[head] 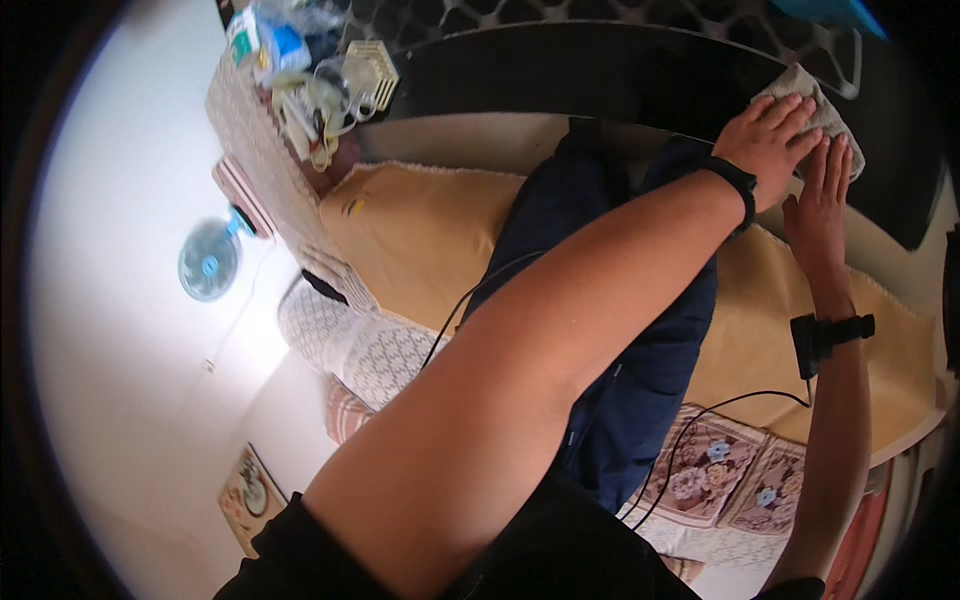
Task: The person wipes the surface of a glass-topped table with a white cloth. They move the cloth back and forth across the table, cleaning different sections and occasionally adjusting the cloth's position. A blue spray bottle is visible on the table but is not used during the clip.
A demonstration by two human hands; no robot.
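Note:
A folded greyish cloth [802,82] lies on the glossy black tabletop [540,75], near its right end. My left hand [765,146] presses on the cloth with fingers spread over its near side, and a black band circles that wrist. Beside it, my right hand [821,202] holds the cloth's lower right part down under flat, outstretched fingers. A black strap with a small box [814,345] sits on my right forearm, and a thin black cable runs from it. Parts of the cloth are hidden under both hands.
A pale hexagonal lattice container [371,75], plastic packets [277,49] and tangled clear tubing [319,112] crowd the table's left end. My legs [570,195] reach under the tabletop over a tan seat cover [427,225]. A blue fan [210,259] stands left. A patterned web [600,11] spans the far side.

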